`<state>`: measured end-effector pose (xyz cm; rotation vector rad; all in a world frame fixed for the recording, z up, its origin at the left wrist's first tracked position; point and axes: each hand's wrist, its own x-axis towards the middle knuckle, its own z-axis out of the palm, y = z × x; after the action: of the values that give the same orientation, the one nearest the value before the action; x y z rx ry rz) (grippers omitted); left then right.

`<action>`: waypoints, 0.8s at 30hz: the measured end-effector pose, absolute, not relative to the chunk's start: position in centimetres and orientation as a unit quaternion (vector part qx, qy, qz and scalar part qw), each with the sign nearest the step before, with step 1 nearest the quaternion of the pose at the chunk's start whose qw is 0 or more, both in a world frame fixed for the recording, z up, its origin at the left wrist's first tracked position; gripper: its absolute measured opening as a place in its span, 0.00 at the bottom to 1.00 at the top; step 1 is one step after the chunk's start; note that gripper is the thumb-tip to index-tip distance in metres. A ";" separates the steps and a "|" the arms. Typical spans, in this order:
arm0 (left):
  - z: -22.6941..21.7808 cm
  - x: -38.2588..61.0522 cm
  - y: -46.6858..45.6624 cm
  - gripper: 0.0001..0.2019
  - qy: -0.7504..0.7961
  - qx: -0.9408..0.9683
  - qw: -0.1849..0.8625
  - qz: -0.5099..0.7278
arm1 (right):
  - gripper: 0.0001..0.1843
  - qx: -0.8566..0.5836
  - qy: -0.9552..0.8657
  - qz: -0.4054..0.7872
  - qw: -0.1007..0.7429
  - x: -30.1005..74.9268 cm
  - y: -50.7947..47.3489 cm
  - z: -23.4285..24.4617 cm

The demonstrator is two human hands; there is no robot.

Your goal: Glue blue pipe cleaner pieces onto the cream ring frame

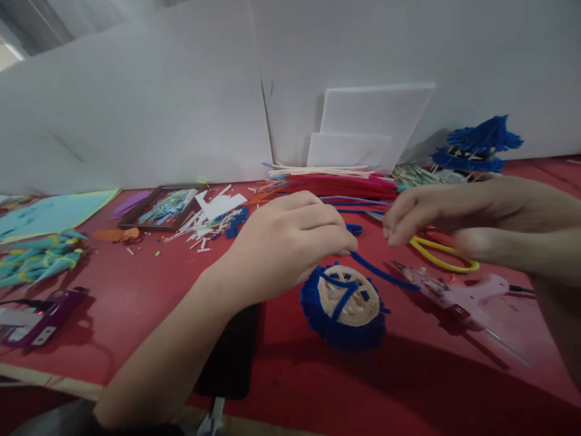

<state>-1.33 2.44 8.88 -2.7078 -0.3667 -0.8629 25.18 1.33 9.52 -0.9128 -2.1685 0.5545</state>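
My left hand (pixel 290 245) is closed, its fingertips pinching the end of a blue pipe cleaner (pixel 379 271) that runs right towards a pink glue gun (pixel 472 300). Below those fingers a round piece (pixel 347 306) rests on the table, with a fluffy blue rim and a pale disc on top. Blue strands cross the disc. To the right, my right hand (pixel 454 218) hovers with thumb and fingers apart and nothing between them. It is nearest a looped yellow pipe cleaner (pixel 447 259) and the glue gun.
Bundled pipe cleaners (pixel 336 186) lie at the back before leaning white boards (pixel 372 115). A blue roofed model (pixel 481 148) stands far right. To the left are a brown tray (pixel 158 225), white scraps (pixel 220 206), teal pieces (pixel 40 260) and a purple power strip (pixel 57 315). A black phone (pixel 231 357) lies in front.
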 end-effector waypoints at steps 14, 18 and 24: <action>8.7 -0.7 1.3 0.10 -0.105 -0.926 0.195 -0.305 | 0.11 -0.331 -0.856 0.269 0.293 23.3 0.4 7.6; 8.4 -0.4 1.1 0.12 -0.140 -0.933 0.154 -0.293 | 0.10 -0.316 -0.861 0.226 0.329 23.4 -0.1 7.1; 7.1 0.1 0.2 0.13 -0.282 -0.875 -0.149 -0.364 | 0.06 -0.308 -0.860 0.085 0.397 23.5 -1.3 4.8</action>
<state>0.10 0.21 7.05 -3.0437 -0.9824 -1.2664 23.49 -1.30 4.81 -0.7797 -2.1798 0.2159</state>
